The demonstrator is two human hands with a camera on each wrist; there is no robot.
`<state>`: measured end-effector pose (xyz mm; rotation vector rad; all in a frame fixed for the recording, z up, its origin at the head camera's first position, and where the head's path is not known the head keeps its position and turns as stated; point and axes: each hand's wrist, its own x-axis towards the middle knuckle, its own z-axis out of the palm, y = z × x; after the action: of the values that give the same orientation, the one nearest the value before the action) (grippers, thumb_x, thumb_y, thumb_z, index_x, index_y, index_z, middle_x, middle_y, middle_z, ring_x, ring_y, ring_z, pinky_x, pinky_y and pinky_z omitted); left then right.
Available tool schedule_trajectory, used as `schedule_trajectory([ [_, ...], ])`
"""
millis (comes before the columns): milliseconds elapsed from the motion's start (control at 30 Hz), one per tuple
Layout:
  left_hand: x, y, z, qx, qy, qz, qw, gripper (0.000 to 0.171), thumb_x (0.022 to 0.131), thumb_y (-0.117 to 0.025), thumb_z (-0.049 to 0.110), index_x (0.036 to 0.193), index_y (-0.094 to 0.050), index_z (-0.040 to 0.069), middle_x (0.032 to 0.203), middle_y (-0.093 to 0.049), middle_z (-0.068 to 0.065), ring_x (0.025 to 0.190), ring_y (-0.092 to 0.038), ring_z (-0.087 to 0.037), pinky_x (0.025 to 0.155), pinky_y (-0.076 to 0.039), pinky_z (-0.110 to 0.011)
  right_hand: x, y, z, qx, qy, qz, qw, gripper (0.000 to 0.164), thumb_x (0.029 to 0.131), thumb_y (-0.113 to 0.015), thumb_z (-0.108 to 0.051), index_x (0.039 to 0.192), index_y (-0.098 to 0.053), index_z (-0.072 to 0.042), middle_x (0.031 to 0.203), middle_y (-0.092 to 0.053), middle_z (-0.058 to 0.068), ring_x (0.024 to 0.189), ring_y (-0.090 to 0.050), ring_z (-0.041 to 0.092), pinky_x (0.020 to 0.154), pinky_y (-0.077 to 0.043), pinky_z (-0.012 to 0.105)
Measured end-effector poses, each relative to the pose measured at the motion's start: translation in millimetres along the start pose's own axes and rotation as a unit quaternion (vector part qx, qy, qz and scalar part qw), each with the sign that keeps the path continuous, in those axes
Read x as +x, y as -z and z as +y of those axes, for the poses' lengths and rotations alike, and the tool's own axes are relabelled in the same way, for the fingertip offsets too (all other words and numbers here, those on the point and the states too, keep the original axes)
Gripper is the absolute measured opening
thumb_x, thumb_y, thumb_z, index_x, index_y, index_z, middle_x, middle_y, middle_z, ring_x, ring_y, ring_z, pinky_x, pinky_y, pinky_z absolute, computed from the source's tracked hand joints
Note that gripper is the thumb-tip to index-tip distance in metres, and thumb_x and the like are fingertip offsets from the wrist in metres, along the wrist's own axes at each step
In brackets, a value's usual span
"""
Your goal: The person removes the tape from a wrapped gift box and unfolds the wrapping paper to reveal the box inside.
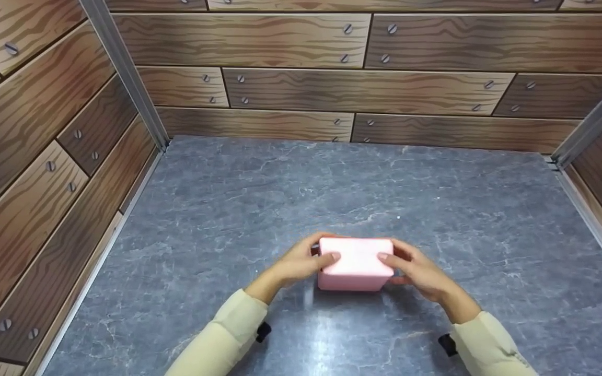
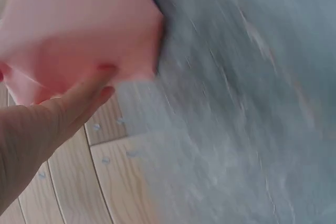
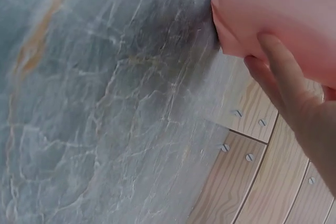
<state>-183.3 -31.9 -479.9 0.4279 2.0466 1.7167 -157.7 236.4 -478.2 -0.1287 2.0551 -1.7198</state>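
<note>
A pink box [image 1: 356, 263] with a smooth surface is held between both hands over the near middle of the table. My left hand [image 1: 303, 259] grips its left end, the thumb on the top face and the fingers round the far side. On the right end, my right hand [image 1: 420, 270] holds it the same way, thumb on top. In the left wrist view, fingertips press against the pink box [image 2: 89, 19]. The right wrist view shows fingers against the box's folded-looking end [image 3: 236, 19]. Whether its underside touches the table cannot be seen.
The table [image 1: 259, 193] has a grey marbled top. Wood-patterned panels [image 1: 301, 42] stand at the back and on both sides, with metal posts [image 1: 128, 73] at the corners. Dark bands [image 1: 263, 331] sit on the wrists by the pale sleeves.
</note>
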Motion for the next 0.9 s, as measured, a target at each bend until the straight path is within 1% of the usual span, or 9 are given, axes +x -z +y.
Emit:
schedule_trajectory([
  [33,-0.8,-1.1,1.0,-0.003,0.000,-0.010,0.9999,0.045,0.091,-0.065,0.020,0.134,-0.052,0.011,0.133,-0.054,-0.014,0.118,-0.055,-0.025,0.091,-0.052,-0.032,-0.3,-0.2,0.2,-0.002,0.007,-0.007,1.000,0.058,0.098,-0.056,-0.030,0.145,-0.037,-0.002,0.139,-0.043,0.024,0.113,-0.056,0.020,0.095,-0.052,0.049],
  [67,-1.6,-1.7,1.9,0.004,-0.002,-0.016,0.9999,0.043,0.091,-0.065,0.019,0.132,-0.054,0.012,0.131,-0.056,-0.012,0.115,-0.056,-0.022,0.089,-0.051,-0.030,-0.5,-0.3,0.5,-0.004,0.013,-0.012,1.000,0.057,0.097,-0.056,-0.029,0.144,-0.038,-0.002,0.138,-0.044,0.023,0.112,-0.057,0.020,0.094,-0.052,0.048],
  [133,-2.9,-2.3,3.3,0.025,-0.015,-0.018,0.9994,0.040,0.091,-0.065,0.019,0.130,-0.055,0.013,0.128,-0.058,-0.010,0.111,-0.055,-0.017,0.087,-0.049,-0.026,-0.8,-0.7,1.0,-0.010,0.024,-0.014,1.000,0.057,0.097,-0.057,-0.028,0.144,-0.038,-0.002,0.135,-0.047,0.020,0.110,-0.058,0.019,0.091,-0.054,0.046],
  [267,-3.8,-1.3,3.9,0.036,-0.027,-0.022,0.9987,0.036,0.091,-0.065,0.019,0.126,-0.058,0.012,0.121,-0.061,-0.010,0.104,-0.056,-0.014,0.083,-0.049,-0.025,-0.7,-1.9,1.6,-0.007,0.037,-0.007,0.999,0.054,0.097,-0.058,-0.025,0.142,-0.041,-0.001,0.125,-0.053,0.010,0.103,-0.060,0.017,0.085,-0.057,0.040],
  [367,-4.0,-0.1,4.0,0.040,-0.032,-0.022,0.9985,0.035,0.090,-0.066,0.018,0.123,-0.059,0.011,0.117,-0.062,-0.009,0.101,-0.056,-0.013,0.081,-0.049,-0.025,-0.2,-2.4,1.5,-0.007,0.052,-0.010,0.999,0.053,0.097,-0.058,-0.022,0.141,-0.041,0.000,0.122,-0.054,0.007,0.100,-0.061,0.017,0.083,-0.058,0.037],
  [467,-4.0,0.8,4.4,0.045,-0.037,-0.021,0.9981,0.033,0.090,-0.067,0.018,0.122,-0.060,0.012,0.116,-0.063,-0.007,0.103,-0.055,-0.012,0.085,-0.048,-0.026,0.1,-1.7,2.0,-0.015,0.067,-0.014,0.998,0.051,0.097,-0.058,-0.020,0.141,-0.041,0.000,0.121,-0.054,0.007,0.099,-0.062,0.018,0.082,-0.058,0.035],
  [533,-4.1,0.9,4.5,0.047,-0.037,-0.022,0.9980,0.033,0.090,-0.067,0.019,0.121,-0.060,0.013,0.116,-0.063,-0.006,0.105,-0.055,-0.013,0.088,-0.048,-0.030,0.3,-0.9,2.7,-0.020,0.073,-0.015,0.997,0.050,0.097,-0.057,-0.018,0.141,-0.041,0.000,0.121,-0.054,0.007,0.098,-0.063,0.017,0.081,-0.058,0.034],
  [700,-5.0,1.0,3.8,0.056,-0.034,-0.021,0.9976,0.032,0.090,-0.067,0.021,0.121,-0.060,0.015,0.118,-0.063,-0.005,0.110,-0.056,-0.015,0.095,-0.046,-0.039,1.4,-0.5,4.6,-0.015,0.073,-0.019,0.997,0.051,0.097,-0.058,-0.019,0.141,-0.041,0.001,0.123,-0.054,0.007,0.099,-0.063,0.016,0.082,-0.058,0.034],
  [900,-4.8,1.9,1.6,0.061,-0.037,-0.025,0.9971,0.033,0.091,-0.067,0.023,0.122,-0.060,0.016,0.119,-0.063,-0.005,0.112,-0.056,-0.016,0.096,-0.047,-0.038,1.8,-0.8,5.2,-0.012,0.064,-0.020,0.998,0.050,0.097,-0.058,-0.021,0.140,-0.041,-0.002,0.126,-0.052,0.010,0.101,-0.062,0.017,0.083,-0.058,0.035],
])
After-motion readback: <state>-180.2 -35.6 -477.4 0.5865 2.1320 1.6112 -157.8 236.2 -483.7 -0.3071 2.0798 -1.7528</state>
